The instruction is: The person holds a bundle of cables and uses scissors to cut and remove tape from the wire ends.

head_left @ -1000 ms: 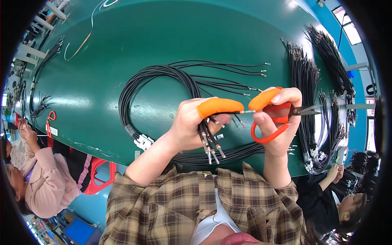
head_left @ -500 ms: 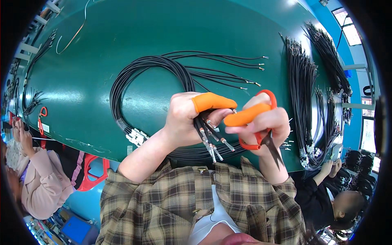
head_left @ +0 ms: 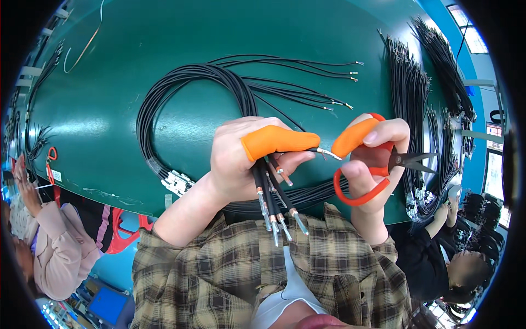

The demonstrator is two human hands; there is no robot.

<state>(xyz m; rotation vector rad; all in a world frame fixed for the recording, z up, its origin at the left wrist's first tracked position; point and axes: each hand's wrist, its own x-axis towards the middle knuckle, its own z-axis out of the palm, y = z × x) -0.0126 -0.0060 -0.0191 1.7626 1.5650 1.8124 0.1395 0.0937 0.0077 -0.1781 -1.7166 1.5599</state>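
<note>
My left hand (head_left: 246, 159), with an orange finger cot on the thumb, grips a bundle of black cables (head_left: 274, 200) whose stripped metal ends hang down toward my chest. One cable end (head_left: 327, 153) sticks out to the right from under that thumb. My right hand (head_left: 372, 159), also with an orange cot on one finger, holds orange-handled scissors (head_left: 383, 167) whose dark blades point right, and its covered fingertip touches the protruding cable end. A big coil of black cables (head_left: 192, 93) lies on the green table (head_left: 137, 38) behind both hands.
Rows of black cable bundles (head_left: 411, 98) lie along the table's right side. Other orange scissors (head_left: 50, 164) rest at the left edge. A person in pink (head_left: 49, 247) sits at the left, another in dark clothes (head_left: 444, 252) at the right.
The scissors swung so that their blades point right again. My right fingertip has come onto the cable end sticking out of my left hand. Both hands sit slightly lower.
</note>
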